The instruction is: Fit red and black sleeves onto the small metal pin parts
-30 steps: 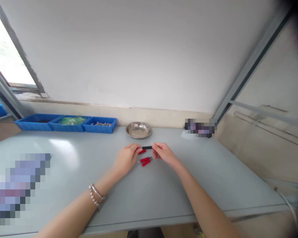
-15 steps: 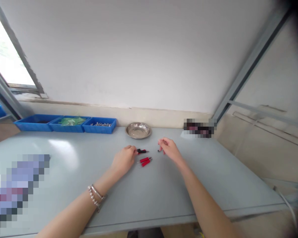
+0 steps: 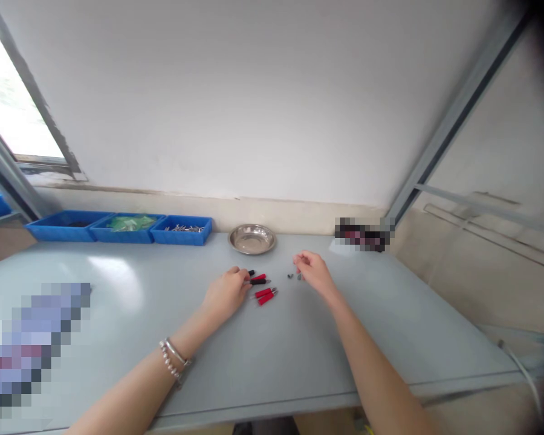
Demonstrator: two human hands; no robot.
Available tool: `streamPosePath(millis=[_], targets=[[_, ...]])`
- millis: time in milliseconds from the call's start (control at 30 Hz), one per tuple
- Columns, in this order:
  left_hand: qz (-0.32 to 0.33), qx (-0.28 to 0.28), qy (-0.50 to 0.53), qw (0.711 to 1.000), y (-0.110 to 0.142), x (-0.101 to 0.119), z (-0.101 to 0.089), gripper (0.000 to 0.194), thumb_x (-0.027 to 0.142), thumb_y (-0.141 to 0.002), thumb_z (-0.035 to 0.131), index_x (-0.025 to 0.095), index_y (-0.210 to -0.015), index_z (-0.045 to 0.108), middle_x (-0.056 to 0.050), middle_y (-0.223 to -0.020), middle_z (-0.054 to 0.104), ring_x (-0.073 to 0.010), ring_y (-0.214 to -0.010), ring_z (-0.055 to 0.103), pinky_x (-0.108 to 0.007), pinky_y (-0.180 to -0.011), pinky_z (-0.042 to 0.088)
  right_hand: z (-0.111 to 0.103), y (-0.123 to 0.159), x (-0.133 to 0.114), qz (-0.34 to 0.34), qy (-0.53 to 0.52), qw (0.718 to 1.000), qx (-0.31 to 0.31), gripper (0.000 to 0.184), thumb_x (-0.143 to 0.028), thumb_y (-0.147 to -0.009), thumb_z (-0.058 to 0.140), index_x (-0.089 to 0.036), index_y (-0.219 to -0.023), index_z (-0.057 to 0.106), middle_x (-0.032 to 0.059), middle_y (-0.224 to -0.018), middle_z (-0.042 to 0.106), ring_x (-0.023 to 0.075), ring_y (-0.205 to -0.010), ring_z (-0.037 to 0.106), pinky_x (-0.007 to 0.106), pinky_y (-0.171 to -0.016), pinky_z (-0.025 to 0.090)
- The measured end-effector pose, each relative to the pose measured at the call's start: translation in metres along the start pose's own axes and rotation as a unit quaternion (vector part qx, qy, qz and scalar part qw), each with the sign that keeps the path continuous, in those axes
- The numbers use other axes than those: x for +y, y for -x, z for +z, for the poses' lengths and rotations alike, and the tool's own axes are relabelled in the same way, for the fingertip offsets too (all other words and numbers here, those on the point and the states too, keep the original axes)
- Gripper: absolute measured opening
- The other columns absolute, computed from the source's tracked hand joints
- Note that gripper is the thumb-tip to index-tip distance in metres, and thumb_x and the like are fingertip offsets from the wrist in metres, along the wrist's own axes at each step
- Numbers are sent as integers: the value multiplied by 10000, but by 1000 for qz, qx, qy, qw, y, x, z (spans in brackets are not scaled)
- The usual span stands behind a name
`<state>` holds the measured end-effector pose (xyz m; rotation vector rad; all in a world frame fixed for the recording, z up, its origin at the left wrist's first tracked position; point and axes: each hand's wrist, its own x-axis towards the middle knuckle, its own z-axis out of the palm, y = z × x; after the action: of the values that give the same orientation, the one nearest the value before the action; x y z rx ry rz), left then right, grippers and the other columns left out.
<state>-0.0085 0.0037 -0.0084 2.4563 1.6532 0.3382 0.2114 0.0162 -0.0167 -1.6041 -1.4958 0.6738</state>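
Note:
My left hand (image 3: 226,293) rests low over the table with its fingers closed on a slim black piece with a metal tip (image 3: 258,281). Touching or close behind it are a red piece (image 3: 258,277) and another black piece (image 3: 251,272). Nearer to me, two red metal-tipped pieces (image 3: 265,296) lie side by side. To the right, my right hand (image 3: 314,270) has its fingers drawn together; what they hold, if anything, is hidden. Just below its fingertips is a small greyish part (image 3: 300,277), and left of that lies a small dark part (image 3: 290,276).
A round steel dish (image 3: 252,240) stands at the back. Left of it are three blue bins: one with metal parts (image 3: 181,238), one with green bags (image 3: 126,234), one with dark contents (image 3: 63,232). Blurred items lie at left (image 3: 31,344) and back right (image 3: 362,234).
The black piece at my left fingers has shifted slightly, and a second black piece now shows behind it. My right hand has drawn slightly right, leaving a small dark part on the table.

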Motion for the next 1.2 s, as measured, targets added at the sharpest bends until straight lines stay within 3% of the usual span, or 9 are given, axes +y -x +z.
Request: streamPosePath(millis=[500, 633, 833, 1200], targets=[[9, 9, 10, 1000, 1, 2, -1, 194, 273, -829, 378, 195, -852, 555, -56, -855, 585, -179, -738, 575, -244, -580, 373, 3, 4, 1, -23, 161, 987, 2, 90, -219, -729, 501, -199, -649, 538, 8, -581, 522, 136, -566, 469, 244, -550, 318], [-1, 16, 8, 1000, -1, 0, 0, 184, 235, -826, 373, 191, -894, 538, -61, -898, 576, -177, -756, 573, -241, -582, 371, 5, 6, 3, -54, 209, 976, 9, 57, -195, -729, 539, -196, -735, 596, 45, -754, 530, 156, -730, 497, 254, -654, 345], [-5, 7, 8, 1000, -4, -5, 4, 140, 238, -804, 433, 200, -848, 561, -49, -871, 571, -169, -736, 573, -236, -594, 375, 6, 7, 5, -41, 314, 947, -48, 166, -204, -768, 539, -217, -918, 610, 74, -913, 519, 199, -947, 462, 276, -758, 347], [-2, 13, 17, 1000, -6, -9, 7, 163, 235, -802, 422, 190, -801, 579, -48, -828, 570, -168, -699, 570, -242, -587, 370, 13, 5, 9, -47, 334, 938, -73, 152, -172, -760, 526, -216, -871, 620, 65, -882, 546, 184, -883, 484, 276, -736, 346]])
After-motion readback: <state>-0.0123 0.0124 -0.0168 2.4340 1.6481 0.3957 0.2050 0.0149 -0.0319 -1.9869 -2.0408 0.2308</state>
